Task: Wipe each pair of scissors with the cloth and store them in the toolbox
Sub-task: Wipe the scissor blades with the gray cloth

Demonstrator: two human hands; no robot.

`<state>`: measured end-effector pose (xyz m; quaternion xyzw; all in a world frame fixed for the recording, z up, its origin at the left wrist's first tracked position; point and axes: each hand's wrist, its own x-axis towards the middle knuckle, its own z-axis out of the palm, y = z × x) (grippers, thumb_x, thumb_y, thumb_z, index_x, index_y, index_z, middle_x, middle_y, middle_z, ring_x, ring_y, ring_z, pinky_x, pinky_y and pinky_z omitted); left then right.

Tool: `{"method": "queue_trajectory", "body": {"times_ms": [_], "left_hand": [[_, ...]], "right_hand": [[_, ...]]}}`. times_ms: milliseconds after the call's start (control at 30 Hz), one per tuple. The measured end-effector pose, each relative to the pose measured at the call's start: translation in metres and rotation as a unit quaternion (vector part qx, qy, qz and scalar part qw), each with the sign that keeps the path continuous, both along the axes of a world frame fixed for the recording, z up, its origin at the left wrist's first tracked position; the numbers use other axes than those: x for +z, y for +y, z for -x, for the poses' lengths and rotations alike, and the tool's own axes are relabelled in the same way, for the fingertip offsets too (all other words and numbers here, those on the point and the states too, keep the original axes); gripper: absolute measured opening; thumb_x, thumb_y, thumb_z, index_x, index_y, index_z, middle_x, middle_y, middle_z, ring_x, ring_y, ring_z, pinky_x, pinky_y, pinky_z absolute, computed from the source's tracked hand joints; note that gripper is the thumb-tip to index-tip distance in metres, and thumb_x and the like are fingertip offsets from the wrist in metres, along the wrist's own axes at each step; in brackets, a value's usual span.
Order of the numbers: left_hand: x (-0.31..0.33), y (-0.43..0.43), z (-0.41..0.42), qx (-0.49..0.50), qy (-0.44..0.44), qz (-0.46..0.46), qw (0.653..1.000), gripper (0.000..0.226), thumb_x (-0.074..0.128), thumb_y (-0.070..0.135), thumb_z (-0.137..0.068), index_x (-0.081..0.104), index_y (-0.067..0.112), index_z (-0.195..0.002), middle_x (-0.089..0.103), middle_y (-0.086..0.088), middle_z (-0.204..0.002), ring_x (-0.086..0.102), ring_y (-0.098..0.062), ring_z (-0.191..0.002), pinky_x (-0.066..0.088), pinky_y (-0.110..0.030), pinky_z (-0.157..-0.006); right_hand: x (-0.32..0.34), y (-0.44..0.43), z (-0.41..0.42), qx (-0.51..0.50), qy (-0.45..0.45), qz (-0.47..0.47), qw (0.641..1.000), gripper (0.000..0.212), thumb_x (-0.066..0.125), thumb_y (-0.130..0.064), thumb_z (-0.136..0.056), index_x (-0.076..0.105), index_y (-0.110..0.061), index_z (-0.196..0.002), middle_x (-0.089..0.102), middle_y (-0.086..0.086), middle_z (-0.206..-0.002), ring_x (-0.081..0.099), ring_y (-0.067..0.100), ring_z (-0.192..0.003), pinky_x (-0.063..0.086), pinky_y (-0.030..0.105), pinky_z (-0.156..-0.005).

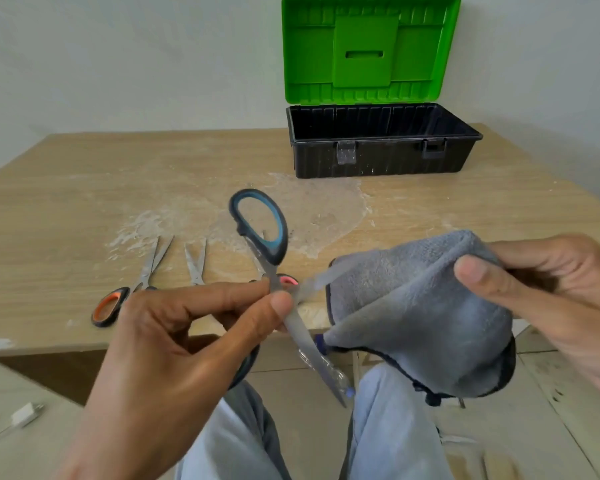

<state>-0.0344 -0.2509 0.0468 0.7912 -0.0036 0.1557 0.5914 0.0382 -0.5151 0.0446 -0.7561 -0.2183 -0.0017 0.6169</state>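
on the left of the bench (66, 188) an orange-handled pair of scissors (109, 306) lies waiting. just beside it a second pair (196, 261) shows only its blades, its handles hidden behind the left hand (187, 341). that hand pinches the blue-handled scissors (261, 230) near the pivot, over the bench edge, blades spread. at the back the open toolbox (378, 157) seems to hold nothing yet. one blurred blade reaches into the grey cloth (413, 306), which the right hand (551, 289) grips bunched. so this looks like the first wipe, with at least two pairs left and none stored.
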Motion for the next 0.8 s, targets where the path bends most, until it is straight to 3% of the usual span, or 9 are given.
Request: {"method": "queue_trajectory", "body": {"times_ms": [67,100,133,267,433,567,700,800], "left_hand": [[-0.002,0.003,-0.001,-0.010,-0.004,-0.034,0.999,0.011,0.077,0.036,-0.063,0.079,0.043,-0.070,0.074,-0.008,-0.069,0.067,-0.022,-0.055,0.054,-0.034,-0.042],[-0.003,0.005,-0.001,-0.016,-0.006,-0.043,0.999,0.009,0.079,0.040,-0.065,0.079,0.045,-0.072,0.075,-0.008,-0.072,0.068,-0.029,-0.063,0.054,-0.040,-0.045],[-0.005,0.007,-0.002,-0.030,-0.007,-0.055,0.998,0.007,0.081,0.045,-0.068,0.079,0.046,-0.074,0.075,-0.007,-0.072,0.068,-0.029,-0.066,0.052,-0.038,-0.043],[-0.008,0.012,-0.005,-0.081,-0.003,-0.101,0.992,0.019,0.070,0.060,-0.067,0.078,0.047,-0.079,0.073,0.002,-0.071,0.065,-0.007,-0.060,0.044,-0.014,-0.047],[-0.006,0.015,-0.006,-0.101,-0.027,-0.116,0.988,0.012,0.074,0.052,-0.070,0.079,0.045,-0.079,0.073,0.002,-0.070,0.059,0.000,-0.051,0.042,-0.013,-0.046],[0.000,0.015,-0.004,-0.117,-0.035,-0.135,0.983,0.007,0.079,0.045,-0.074,0.080,0.042,-0.080,0.072,0.009,-0.068,0.061,0.001,-0.053,0.044,-0.010,-0.048],[0.001,0.008,-0.004,-0.140,-0.011,-0.140,0.980,0.008,0.076,0.038,-0.071,0.080,0.041,-0.077,0.072,0.009,-0.067,0.065,-0.007,-0.059,0.042,-0.008,-0.049],[0.003,0.002,-0.005,-0.147,-0.002,-0.130,0.981,0.008,0.075,0.041,-0.070,0.080,0.041,-0.077,0.073,0.005,-0.069,0.066,-0.011,-0.061,0.044,-0.012,-0.049]], "right_hand": [[0.002,-0.002,-0.002,0.007,-0.003,0.011,1.000,0.025,0.068,-0.023,-0.079,0.086,-0.036,-0.090,0.084,-0.002,-0.092,0.082,0.016,-0.087,0.064,0.024,-0.072],[0.002,-0.002,-0.003,0.011,-0.006,0.020,1.000,0.025,0.068,-0.024,-0.079,0.086,-0.036,-0.091,0.084,-0.001,-0.092,0.082,0.018,-0.087,0.065,0.026,-0.073],[0.003,-0.003,-0.003,0.016,-0.007,0.026,1.000,0.024,0.069,-0.024,-0.079,0.086,-0.035,-0.092,0.084,0.000,-0.093,0.082,0.019,-0.087,0.065,0.028,-0.074],[0.005,-0.008,-0.006,0.070,0.008,0.068,0.995,0.020,0.072,-0.036,-0.089,0.085,-0.030,-0.102,0.084,0.000,-0.102,0.081,0.020,-0.097,0.065,0.032,-0.081],[0.008,-0.013,-0.009,0.093,0.004,0.107,0.990,0.022,0.074,-0.042,-0.089,0.084,-0.034,-0.106,0.083,-0.004,-0.107,0.080,0.019,-0.101,0.064,0.036,-0.085],[0.010,-0.015,-0.010,0.067,-0.019,0.137,0.988,0.022,0.073,-0.051,-0.086,0.085,-0.039,-0.100,0.083,0.002,-0.101,0.080,0.027,-0.097,0.063,0.050,-0.083],[0.017,-0.003,-0.006,0.138,0.012,0.164,0.977,0.022,0.069,-0.049,-0.091,0.085,-0.036,-0.098,0.083,-0.001,-0.095,0.080,0.020,-0.088,0.065,0.036,-0.077],[0.018,0.013,-0.002,0.187,0.027,0.184,0.964,0.020,0.070,-0.047,-0.096,0.085,-0.034,-0.093,0.081,-0.003,-0.087,0.077,0.013,-0.077,0.057,0.020,-0.071]]}}
